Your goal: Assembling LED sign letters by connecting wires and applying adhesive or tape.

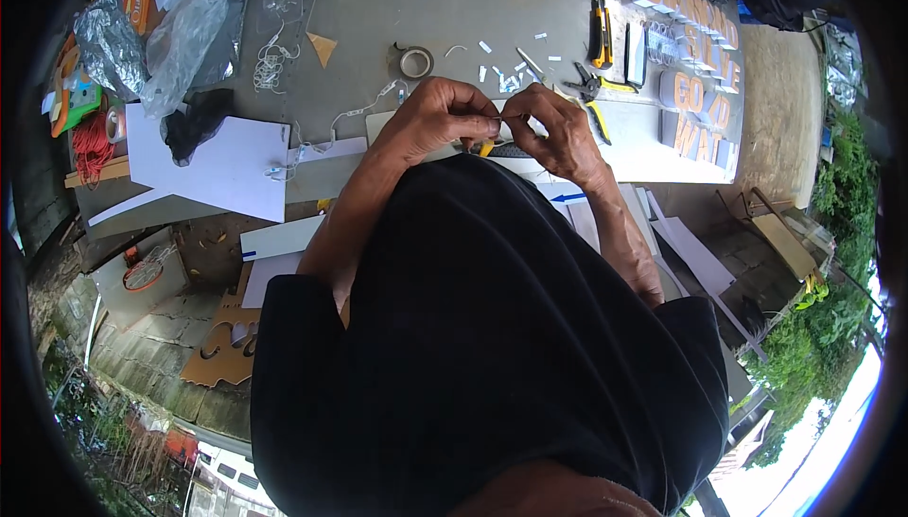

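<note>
My left hand and my right hand meet in front of my chest over the table. Each has thumb and index finger pinched together, and a thin dark strand, probably wire, runs between the fingertips. Its ends are hidden in the fingers. Left of my left hand, a white wire with small light modules trails across the tabletop. Just beyond the hands lie a roll of tape and small white scraps. Yellow-and-black pliers rest beyond my right hand, near an orange-and-black utility knife.
Block letters with orange faces stand on a white panel at the right. Clear plastic bags, a black bag, a red wire coil and a white sheet crowd the left. Another wire bundle lies farther back.
</note>
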Motion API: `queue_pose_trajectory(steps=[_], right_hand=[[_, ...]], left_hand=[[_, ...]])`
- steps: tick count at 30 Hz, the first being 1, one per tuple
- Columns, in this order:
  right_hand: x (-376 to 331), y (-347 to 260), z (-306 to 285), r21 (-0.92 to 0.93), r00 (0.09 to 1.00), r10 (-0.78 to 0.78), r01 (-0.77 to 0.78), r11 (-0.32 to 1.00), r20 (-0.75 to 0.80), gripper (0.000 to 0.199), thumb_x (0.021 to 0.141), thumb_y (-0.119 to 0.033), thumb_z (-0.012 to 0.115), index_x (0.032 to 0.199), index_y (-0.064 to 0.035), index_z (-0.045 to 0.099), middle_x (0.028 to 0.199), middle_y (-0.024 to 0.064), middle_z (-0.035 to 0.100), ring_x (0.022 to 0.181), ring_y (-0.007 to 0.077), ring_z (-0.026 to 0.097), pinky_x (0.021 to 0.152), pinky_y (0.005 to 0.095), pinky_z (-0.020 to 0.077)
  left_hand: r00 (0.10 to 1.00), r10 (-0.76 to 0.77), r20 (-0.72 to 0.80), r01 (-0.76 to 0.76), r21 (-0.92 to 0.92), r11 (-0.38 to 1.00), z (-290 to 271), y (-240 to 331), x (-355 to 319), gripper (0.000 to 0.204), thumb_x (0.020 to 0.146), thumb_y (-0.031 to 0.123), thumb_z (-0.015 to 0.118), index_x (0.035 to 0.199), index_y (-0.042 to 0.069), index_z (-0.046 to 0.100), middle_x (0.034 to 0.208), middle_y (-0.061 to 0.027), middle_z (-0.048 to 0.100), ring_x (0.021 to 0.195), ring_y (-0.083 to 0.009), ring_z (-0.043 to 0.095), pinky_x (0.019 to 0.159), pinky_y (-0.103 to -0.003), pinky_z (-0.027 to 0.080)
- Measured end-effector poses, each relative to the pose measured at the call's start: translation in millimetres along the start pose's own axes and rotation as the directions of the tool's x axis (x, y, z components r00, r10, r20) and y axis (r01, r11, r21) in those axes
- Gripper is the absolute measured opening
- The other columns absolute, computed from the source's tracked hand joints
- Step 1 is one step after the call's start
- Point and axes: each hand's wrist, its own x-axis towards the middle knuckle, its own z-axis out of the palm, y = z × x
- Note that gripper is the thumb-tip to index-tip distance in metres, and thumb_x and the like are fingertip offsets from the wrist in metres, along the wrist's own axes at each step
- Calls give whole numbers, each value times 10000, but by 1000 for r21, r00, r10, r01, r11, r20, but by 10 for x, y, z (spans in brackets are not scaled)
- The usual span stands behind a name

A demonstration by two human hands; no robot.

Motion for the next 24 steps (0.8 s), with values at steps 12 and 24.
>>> queue_pose_trajectory(steps=[12, 24], right_hand=[[-51, -188, 213, -31, 979, 64, -71, 997, -194, 213, 858, 71, 684, 1037, -21, 615, 894, 116, 661, 792, 262, 699, 667, 362, 566], [-49, -328, 361, 60, 949, 173, -162, 985, -264, 292, 836, 81, 668, 1114, 2, 629, 1039, 160, 663, 880, 307, 691, 713, 389, 564]], left_hand=[[999, 4, -37, -13, -238, 971, 45, -150, -19, 130, 870, 44, 716, 975, -32, 726, 861, -100, 722, 720, -129, 642, 670, -275, 511], [984, 39, -175, -89, -287, 954, 83, -223, 15, 118, 887, 23, 707, 990, -32, 727, 885, -95, 726, 782, -142, 667, 706, -271, 533]])
